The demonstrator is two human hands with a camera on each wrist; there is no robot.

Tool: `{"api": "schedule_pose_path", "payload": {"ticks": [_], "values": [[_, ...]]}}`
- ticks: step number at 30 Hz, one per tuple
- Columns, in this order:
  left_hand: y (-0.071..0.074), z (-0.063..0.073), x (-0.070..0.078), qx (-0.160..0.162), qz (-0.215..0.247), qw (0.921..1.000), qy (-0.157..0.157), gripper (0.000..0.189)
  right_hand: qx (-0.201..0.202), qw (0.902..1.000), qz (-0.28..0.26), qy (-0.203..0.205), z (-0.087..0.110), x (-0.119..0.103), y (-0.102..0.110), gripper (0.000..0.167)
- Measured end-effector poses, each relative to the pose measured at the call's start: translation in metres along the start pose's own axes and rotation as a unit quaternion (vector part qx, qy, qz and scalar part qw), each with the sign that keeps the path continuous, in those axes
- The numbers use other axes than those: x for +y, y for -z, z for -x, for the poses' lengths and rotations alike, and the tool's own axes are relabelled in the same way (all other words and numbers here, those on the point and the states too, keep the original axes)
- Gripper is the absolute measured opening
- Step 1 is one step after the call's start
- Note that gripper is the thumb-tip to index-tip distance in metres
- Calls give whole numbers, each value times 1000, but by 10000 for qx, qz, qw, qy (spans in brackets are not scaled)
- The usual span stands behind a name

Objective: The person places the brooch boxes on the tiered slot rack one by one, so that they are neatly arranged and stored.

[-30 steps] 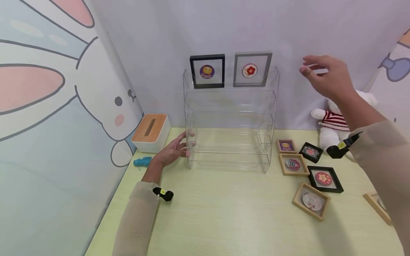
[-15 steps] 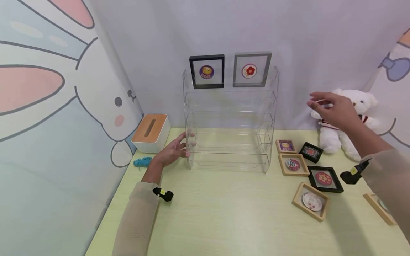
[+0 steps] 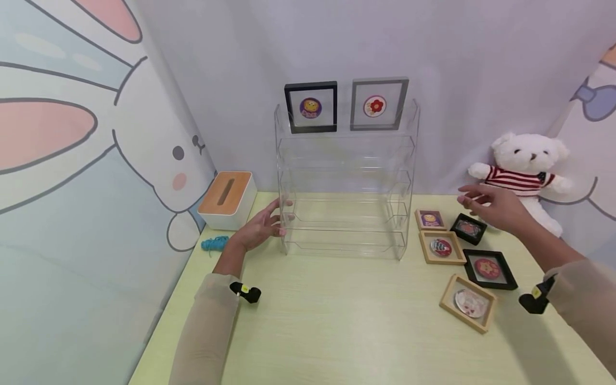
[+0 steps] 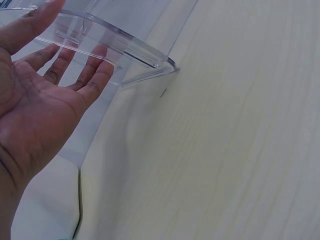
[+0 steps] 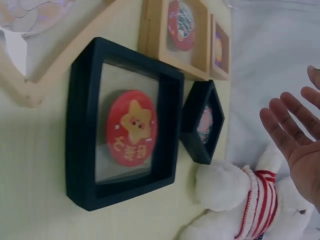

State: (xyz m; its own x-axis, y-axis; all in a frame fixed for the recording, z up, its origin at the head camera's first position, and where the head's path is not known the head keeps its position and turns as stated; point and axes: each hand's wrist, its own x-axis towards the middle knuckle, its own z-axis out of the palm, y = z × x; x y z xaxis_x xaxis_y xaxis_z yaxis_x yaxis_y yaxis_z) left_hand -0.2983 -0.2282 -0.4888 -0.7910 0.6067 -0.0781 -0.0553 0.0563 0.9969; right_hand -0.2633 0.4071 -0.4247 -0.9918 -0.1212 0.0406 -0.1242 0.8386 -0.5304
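My left hand (image 3: 260,227) rests against the left side of a clear acrylic tiered rack (image 3: 344,232), low down. In the left wrist view its loosely spread fingers (image 4: 92,82) touch the rack's side panel. My right hand (image 3: 498,208) holds nothing and hovers in front of a white teddy bear (image 3: 522,155), fingers slightly bent. Below it lie a small black frame (image 3: 468,229), a larger black frame with a star badge (image 5: 132,127) and several wooden frames (image 3: 468,302). On the rack's top tier stand a black frame (image 3: 312,130) and a grey frame (image 3: 375,127), each holding a round badge.
A white tissue box with a wooden lid (image 3: 226,192) stands left of the rack, with a bundle of blue cord (image 3: 214,244) in front of it. Behind the table (image 3: 337,321) is a pale wall, and a rabbit picture (image 3: 154,144) covers the left side.
My right hand has come down from beside the rack's top to above the small frames, uncovering the bear's head. My left hand and the rack have stayed put.
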Motion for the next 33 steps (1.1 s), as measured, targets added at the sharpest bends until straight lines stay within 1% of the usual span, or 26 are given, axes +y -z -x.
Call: {"api": "schedule_pose_path", "payload": {"ticks": [4, 8, 12, 17, 23, 26, 30, 33], "values": [[-1, 1, 1, 2, 5, 10000, 6, 98, -256, 9997, 30, -45, 8, 6, -13, 56], [-1, 1, 2, -22, 6, 10000, -18, 96, -509, 9985, -105, -162, 14, 11, -23, 58], [-2, 1, 3, -48, -31, 10000, -58, 95, -581, 9979, -262, -105, 18, 17, -32, 58], [-3, 2, 4, -60, -30, 10000, -71, 94, -706, 9966, -411, -131, 21, 20, -43, 57], [-3, 2, 3, -70, -1, 10000, -64, 97, -718, 9968, -298, -197, 22, 23, -50, 56], [-3, 2, 2, -43, -17, 10000, -54, 96, -671, 9975, -216, -73, 23, 24, -51, 49], [-2, 1, 2, -36, -40, 10000, -59, 96, -620, 9979, -122, 107, 24, 25, -55, 36], [-2, 2, 2, -43, -45, 9999, -83, 96, -534, 9979, 4, 362, 24, 28, -60, 25]]}}
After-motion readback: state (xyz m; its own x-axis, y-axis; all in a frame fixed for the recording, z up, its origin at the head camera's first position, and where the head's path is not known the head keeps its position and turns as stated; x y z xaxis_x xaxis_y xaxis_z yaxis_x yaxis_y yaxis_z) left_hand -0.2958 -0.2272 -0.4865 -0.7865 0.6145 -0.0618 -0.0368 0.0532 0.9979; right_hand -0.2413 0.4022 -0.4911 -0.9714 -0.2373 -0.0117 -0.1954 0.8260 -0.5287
